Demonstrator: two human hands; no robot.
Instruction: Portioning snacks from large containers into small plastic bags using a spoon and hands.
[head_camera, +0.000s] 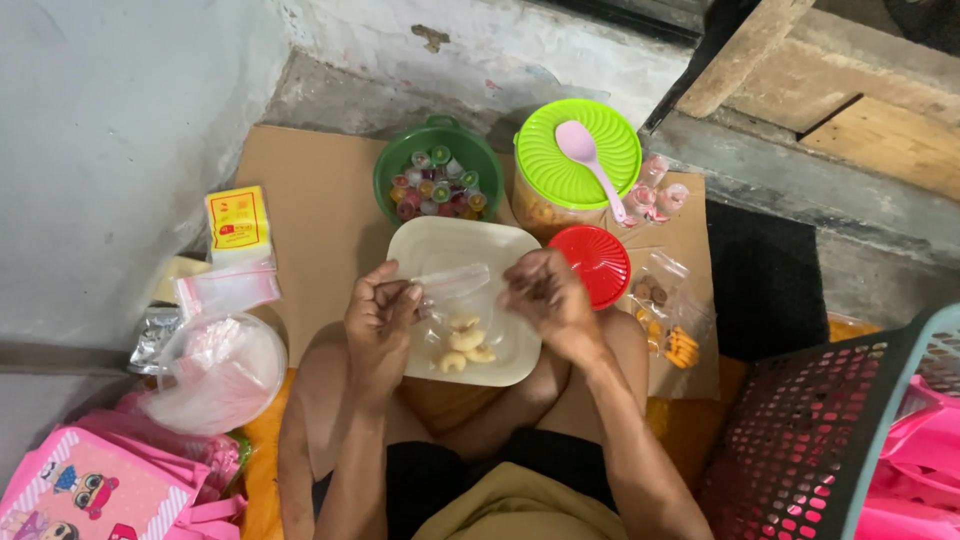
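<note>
Small clear plastic zip bag (452, 300) sits between both hands, held over the cream square plastic plate (440, 245) that rests on the person's crossed legs. Left hand (380, 320): fingers closed, pinching the bag's left edge. Right hand (545, 295): fingers curled shut on the bag's right top edge. A few pale curled biscuits (466, 345) show at the bottom, inside the bag or on the plate under it, cannot tell which

Progress, as a judgement: bag is part loaded at most, mouth not sealed. Some packs look done: small filled clear bags (672, 325) lie right of the plate, and a few more (655, 192) by the big jar. Plenty of stock left:
- green round plastic bowl (438, 180) full of small coloured jelly cups
- clear jar of orange snacks with a lime green lid (578, 152), pink plastic spoon (590, 160) lying on the lid
- red round ribbed lid (598, 262) touching the plate's right edge
- stack of empty clear zip bags (228, 290) plus a clear round tub (215, 375) on the left, yellow packet (238, 222) behind them

Surface: flattened brown cardboard sheet (310, 200) on a concrete floor, no desk. Room: rough grey wall (110, 130) left, wooden boards (860, 110) top right, dark mesh plastic basket (810, 430) lower right, pink cartoon-print bags (90, 495) lower left
</note>
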